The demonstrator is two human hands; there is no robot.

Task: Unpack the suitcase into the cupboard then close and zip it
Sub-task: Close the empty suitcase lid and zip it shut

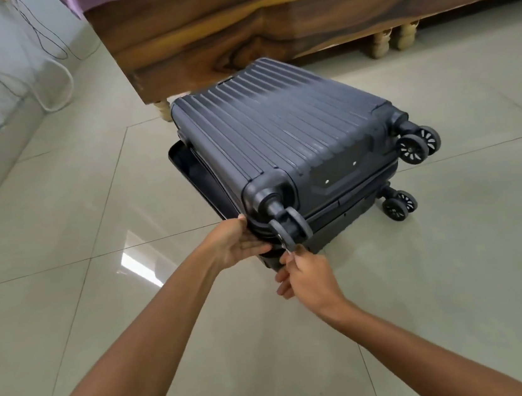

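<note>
Head view looks down on a dark ribbed suitcase lying flat on a pale tiled floor, roughly at the middle of the frame. Its long axis runs from about 11 o'clock, where the top end sits near a wooden bed frame, to about 5 o'clock, where the wheeled end faces the person. The ribs on the upper shell follow the same line.

The two shells lie one over the other, but the lid is not seated: along the 9 o'clock side the lower shell's edge sticks out from under the upper one, leaving a gap. Nothing of the contents can be made out through it.

The left hand presses flat, fingers extended, against the near left corner at the seam, just beside the near caster. The right hand is closed in a pinch on a small zip pull just below that caster. Both bare forearms reach in from 6 o'clock.

Other wheels show at 3 o'clock: a pair on the upper shell and one lower down. A turned bed leg stands just beyond the suitcase's far left corner, and two more legs stand at 1 o'clock. Thin cables hang against the wall at 10 o'clock, well apart from the case.
</note>
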